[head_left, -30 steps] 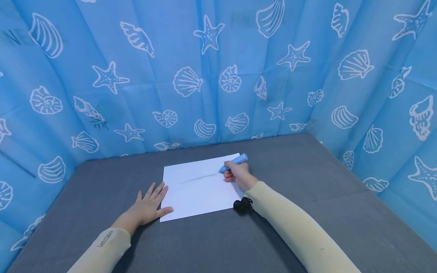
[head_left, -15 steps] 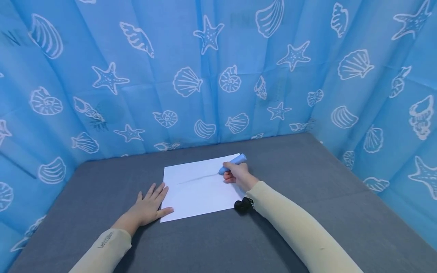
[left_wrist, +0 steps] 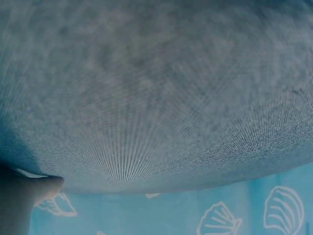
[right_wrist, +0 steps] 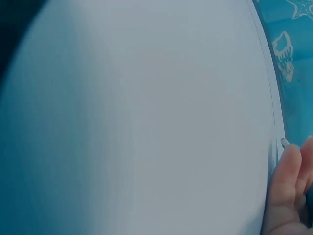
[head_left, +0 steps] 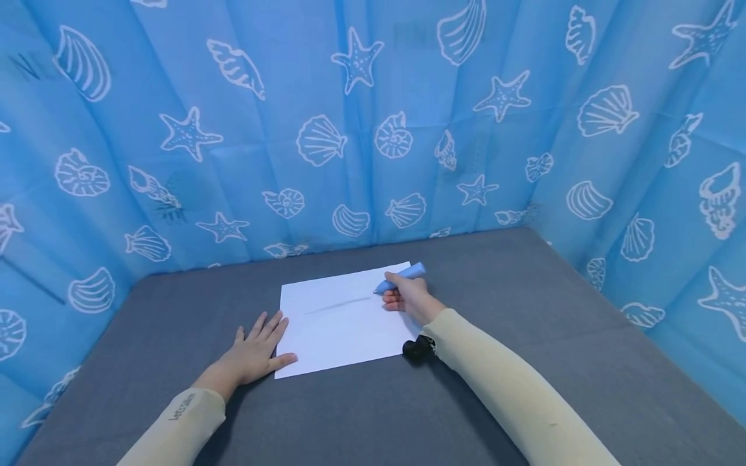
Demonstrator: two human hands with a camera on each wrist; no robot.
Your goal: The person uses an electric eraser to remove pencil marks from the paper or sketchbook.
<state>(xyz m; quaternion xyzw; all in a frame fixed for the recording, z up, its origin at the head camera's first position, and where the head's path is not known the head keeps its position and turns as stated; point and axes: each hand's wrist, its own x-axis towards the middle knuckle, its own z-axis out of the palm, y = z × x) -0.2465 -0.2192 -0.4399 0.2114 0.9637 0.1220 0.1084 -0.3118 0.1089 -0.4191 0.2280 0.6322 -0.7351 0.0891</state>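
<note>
The sheet (head_left: pixel 338 336) is smooth paper, the marker (head_left: pixel 411 271) plastic, the tabletop (head_left: pixel 332 414) matt cloth.

Cream sleeves (head_left: pixel 513 391), dark lettering (head_left: pixel 182 406)

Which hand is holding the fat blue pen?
The right hand: it grips the blue pen over the white paper. The left hand grips nothing and lies spread at the paper's left edge.

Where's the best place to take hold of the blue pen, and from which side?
Likely the front of the barrel of the blue pen, just behind the tip, coming from the near right, where the right hand pinches it now. The tip slants down and left toward the white paper, while the rear end rises rightward past the thumb, so that approach should leave the tip clear.
</note>
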